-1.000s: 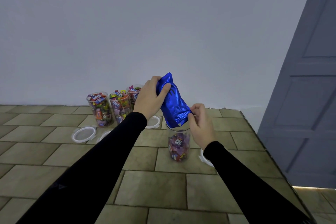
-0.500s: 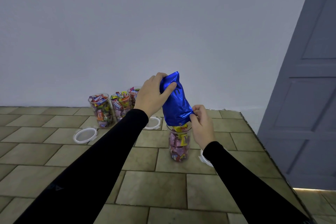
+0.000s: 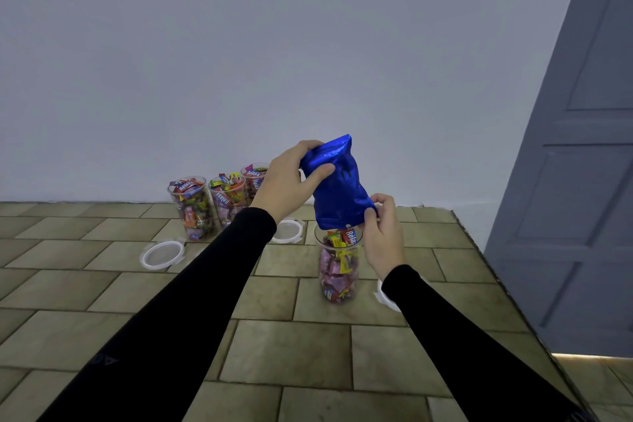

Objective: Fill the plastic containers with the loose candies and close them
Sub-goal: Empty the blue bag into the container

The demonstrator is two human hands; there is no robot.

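Note:
A shiny blue candy bag (image 3: 337, 188) is held upside down, its mouth right over a clear plastic container (image 3: 338, 271) on the tiled surface. My left hand (image 3: 286, 181) grips the bag's upper end. My right hand (image 3: 383, 233) pinches the bag's lower right corner beside the container's rim. Wrapped candies fill the container nearly to the top. Three more clear containers (image 3: 191, 207) (image 3: 227, 200) (image 3: 255, 178) full of candies stand open at the back left.
White lids lie on the tiles: one (image 3: 161, 254) at the left, one (image 3: 287, 231) behind my left arm, one (image 3: 385, 296) partly hidden under my right forearm. The tiled surface (image 3: 291, 353) ends at the right, beside a grey door (image 3: 582, 181).
The bag has been tipped more upright over the container. Candies have dropped in and the level has risen from about half to near the rim.

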